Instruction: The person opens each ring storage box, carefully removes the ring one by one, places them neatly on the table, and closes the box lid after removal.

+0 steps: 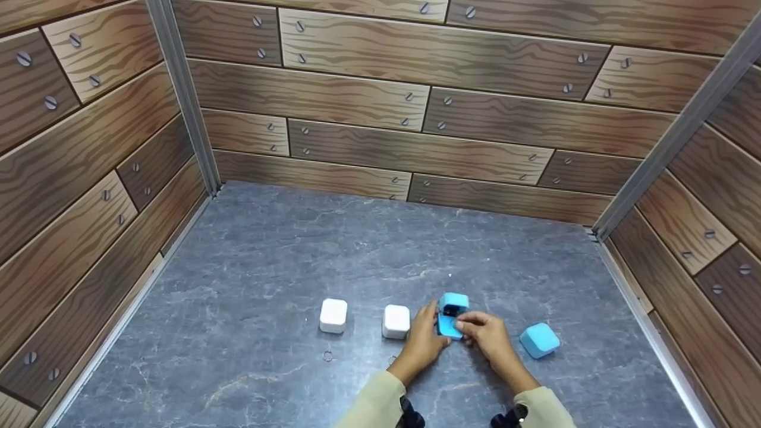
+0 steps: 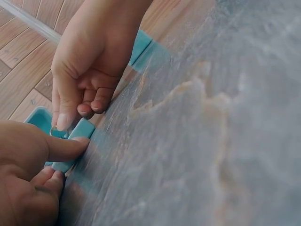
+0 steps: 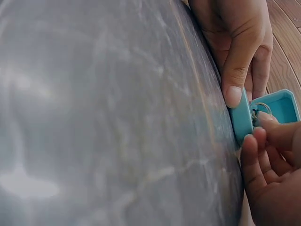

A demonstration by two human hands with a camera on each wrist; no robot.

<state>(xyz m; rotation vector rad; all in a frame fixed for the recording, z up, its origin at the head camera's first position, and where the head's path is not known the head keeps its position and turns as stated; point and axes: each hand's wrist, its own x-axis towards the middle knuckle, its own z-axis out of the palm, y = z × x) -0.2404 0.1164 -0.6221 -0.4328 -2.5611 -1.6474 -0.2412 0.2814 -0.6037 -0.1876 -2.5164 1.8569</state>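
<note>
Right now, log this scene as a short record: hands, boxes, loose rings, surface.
Left hand: grips the open blue ring box
Right hand: pinches a gold-toned ring at that box; whether it is seated, cannot tell
Closed blue box: right of the hands
Closed white boxes: two, left of the open box; far one, near one
Loose rings: one before the far white box, another by the left wrist
Surface: gray marbled tabletop
</note>
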